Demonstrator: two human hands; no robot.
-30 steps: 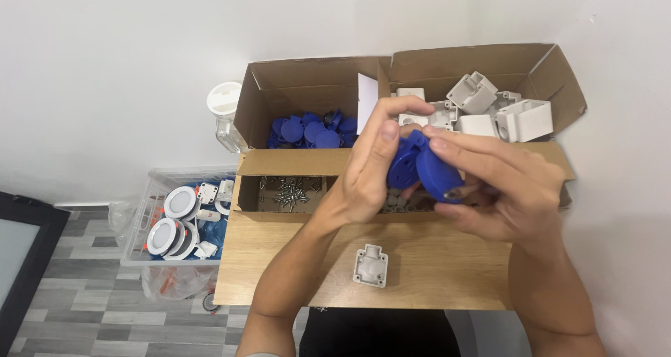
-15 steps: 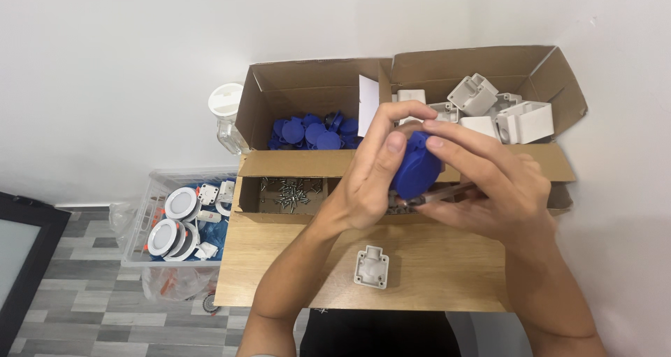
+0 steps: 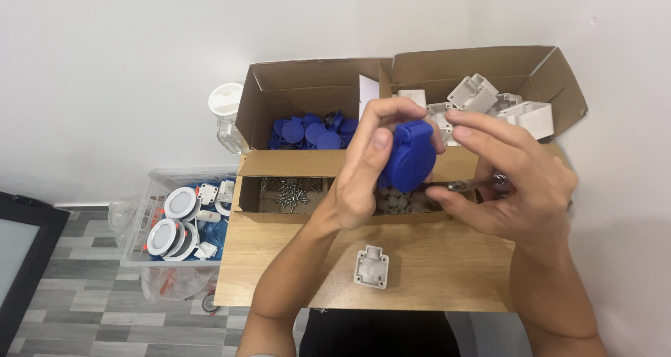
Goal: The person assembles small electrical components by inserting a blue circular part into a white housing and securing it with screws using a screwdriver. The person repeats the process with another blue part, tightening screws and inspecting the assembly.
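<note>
Both hands (image 3: 447, 172) grip blue cap (image 3: 409, 156) w/ screwdriver (image 3: 470, 184).

Your left hand (image 3: 367, 168) hides the left side of the blue cap (image 3: 409, 154), and your right hand (image 3: 514, 182) covers most of the metal tool (image 3: 472, 184). Both hands block the middle of the low cardboard tray (image 3: 293, 165). The dark panel (image 3: 17, 259) at lower left is cut off by the frame edge.

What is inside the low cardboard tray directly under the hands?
The low cardboard tray holds loose small screws on its left side and small grey round parts mid-tray. The left hand and right hand cover the rest.
</note>
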